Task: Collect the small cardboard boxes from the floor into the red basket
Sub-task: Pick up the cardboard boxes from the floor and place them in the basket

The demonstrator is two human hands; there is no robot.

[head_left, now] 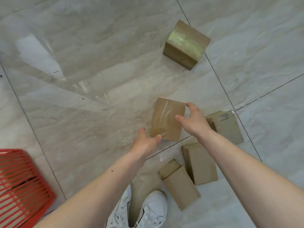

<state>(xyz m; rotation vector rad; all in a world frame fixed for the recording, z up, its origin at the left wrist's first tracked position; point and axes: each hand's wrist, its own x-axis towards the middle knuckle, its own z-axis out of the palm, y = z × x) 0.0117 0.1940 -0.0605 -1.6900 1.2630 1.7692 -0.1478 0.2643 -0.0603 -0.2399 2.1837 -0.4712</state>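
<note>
1. Two hands out, both spread, neither clamped on anything. Left hand (145, 142) sits at the near-left corner of the taped box (167, 120), thumb tip touching or just shy of its edge; can't tell which.
2. Right hand (195, 120) is over the box's right side, fingers apart, contact unclear.
3. Taped box lies flat on the grey tile floor (82, 112).
4. Three plain boxes near right: one (227, 127) just right of the right wrist, one (201, 165) nearer, one (179, 185) nearest by the white shoes (148, 211).
5. Larger shiny-topped box (186, 44) far, well apart.
6. Red basket (24, 186) near left, tilted, cardboard showing through its slats.
</note>
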